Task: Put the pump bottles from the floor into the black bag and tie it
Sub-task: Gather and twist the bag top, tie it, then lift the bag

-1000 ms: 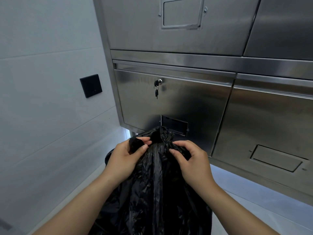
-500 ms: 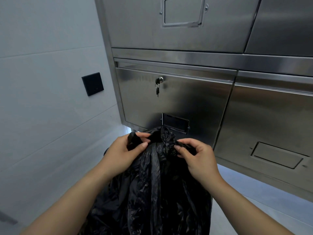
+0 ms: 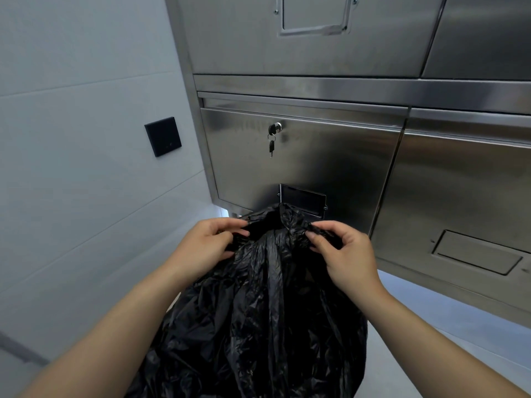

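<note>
A crinkled black bag (image 3: 258, 320) bulges in front of me, its top gathered into a bunched neck between my hands. My left hand (image 3: 205, 248) pinches the left side of the gathered plastic between thumb and fingers. My right hand (image 3: 342, 254) grips the right side of the neck at the same height. No pump bottles show; the bag's contents are hidden by the plastic.
A stainless steel cabinet (image 3: 330, 162) with a key (image 3: 271, 146) hanging in its lock rises right behind the bag. A white tiled wall with a black square panel (image 3: 163, 136) stands on the left. Pale floor (image 3: 431, 340) shows to the right of the bag.
Both hands have shifted slightly apart along the bag's gathered top, the right hand moving a little right. The view has tilted up slightly.
</note>
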`<move>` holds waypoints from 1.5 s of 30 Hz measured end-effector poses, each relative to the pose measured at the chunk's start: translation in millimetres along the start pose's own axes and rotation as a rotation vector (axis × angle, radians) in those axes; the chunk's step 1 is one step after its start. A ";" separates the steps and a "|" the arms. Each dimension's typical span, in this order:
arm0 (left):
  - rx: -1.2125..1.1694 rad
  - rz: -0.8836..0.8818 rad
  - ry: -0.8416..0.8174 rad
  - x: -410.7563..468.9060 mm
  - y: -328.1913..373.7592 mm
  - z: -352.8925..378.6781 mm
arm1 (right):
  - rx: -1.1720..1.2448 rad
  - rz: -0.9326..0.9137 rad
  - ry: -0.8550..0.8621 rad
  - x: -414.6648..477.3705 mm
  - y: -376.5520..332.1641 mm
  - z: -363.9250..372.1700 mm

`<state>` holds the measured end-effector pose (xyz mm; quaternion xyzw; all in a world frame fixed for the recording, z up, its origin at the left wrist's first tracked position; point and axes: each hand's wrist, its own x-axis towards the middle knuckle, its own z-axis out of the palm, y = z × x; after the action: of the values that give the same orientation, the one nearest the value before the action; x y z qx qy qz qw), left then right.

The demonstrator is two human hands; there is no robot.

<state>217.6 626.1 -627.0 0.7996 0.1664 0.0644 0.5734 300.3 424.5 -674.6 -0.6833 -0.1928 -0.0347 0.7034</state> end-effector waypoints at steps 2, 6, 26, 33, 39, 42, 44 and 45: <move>0.047 -0.029 -0.007 0.5 -3.6 1.2 | -0.003 -0.008 -0.001 -0.9 -0.1 -0.1; 0.300 0.080 -0.017 1.7 -14.5 3.0 | -0.009 -0.022 0.008 -1.2 0.7 -0.9; 0.001 0.161 0.261 8.6 -27.4 -21.5 | 0.220 0.211 0.189 2.8 -6.7 -32.2; 0.101 0.260 0.181 12.7 -12.5 -4.1 | 0.173 0.136 0.001 5.2 -20.0 -14.5; 0.230 0.212 0.138 7.0 -20.0 -2.7 | 0.160 0.121 -0.036 0.7 -16.6 -9.0; 0.148 0.167 0.151 4.0 -20.2 -0.8 | 0.216 0.165 -0.105 -1.8 -16.0 -8.3; 0.108 0.141 0.149 1.5 -19.0 -3.0 | 0.222 0.170 -0.171 -4.8 -17.9 -10.0; 0.101 0.137 0.150 0.2 -17.5 -5.4 | 0.209 0.168 -0.209 -6.5 -19.2 -11.8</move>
<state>212.8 636.0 -641.6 0.8299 0.1570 0.1547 0.5125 291.0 410.3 -658.4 -0.6201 -0.2096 0.1159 0.7471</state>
